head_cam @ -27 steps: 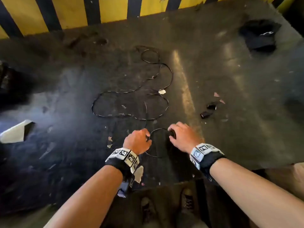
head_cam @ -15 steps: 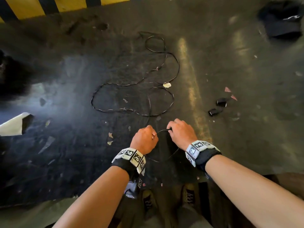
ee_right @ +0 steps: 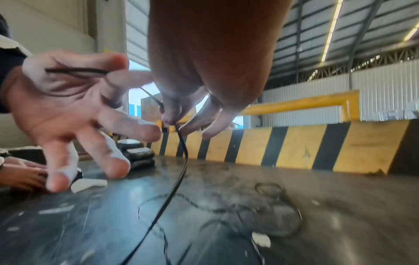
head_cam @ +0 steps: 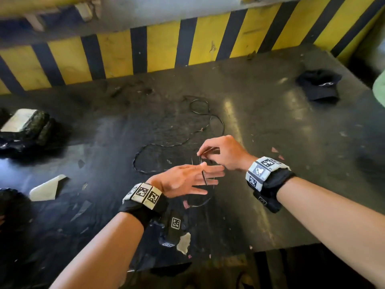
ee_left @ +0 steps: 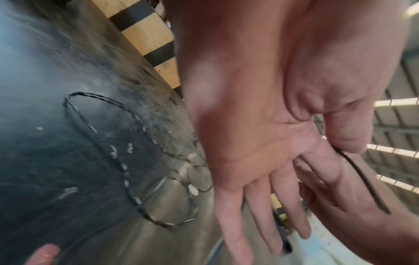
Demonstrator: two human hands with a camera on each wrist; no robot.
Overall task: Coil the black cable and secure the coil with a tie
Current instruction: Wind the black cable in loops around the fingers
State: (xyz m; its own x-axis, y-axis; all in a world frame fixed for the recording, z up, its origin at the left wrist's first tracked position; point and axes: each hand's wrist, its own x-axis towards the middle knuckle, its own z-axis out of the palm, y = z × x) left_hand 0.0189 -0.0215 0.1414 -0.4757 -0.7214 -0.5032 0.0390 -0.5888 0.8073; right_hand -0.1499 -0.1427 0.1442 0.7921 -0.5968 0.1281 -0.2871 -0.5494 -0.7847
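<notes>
The thin black cable (head_cam: 179,142) lies in loose loops across the dark table (head_cam: 291,184). My left hand (head_cam: 187,180) hovers above the table with its fingers straight and spread. Its thumb pins the cable's near end (ee_left: 362,179) against the index finger, and a strand (head_cam: 205,178) crosses the fingers. My right hand (head_cam: 220,155) is just beyond it, its fingertips (ee_right: 174,123) pinching the cable, which hangs from there down to the table (ee_right: 181,161). No tie shows in any view.
A black cap (head_cam: 318,84) lies at the back right. A yellow and black striped barrier (head_cam: 166,49) runs along the far edge. Dark wrapped bundles (head_cam: 27,126) and a white scrap (head_cam: 48,187) sit on the left. The table's front edge (head_cam: 270,246) is close to me.
Both hands have risen off the table. The left hand has opened its fist into spread fingers with the cable across them, and the right hand has lifted its pinched strand. The camera has tilted up.
</notes>
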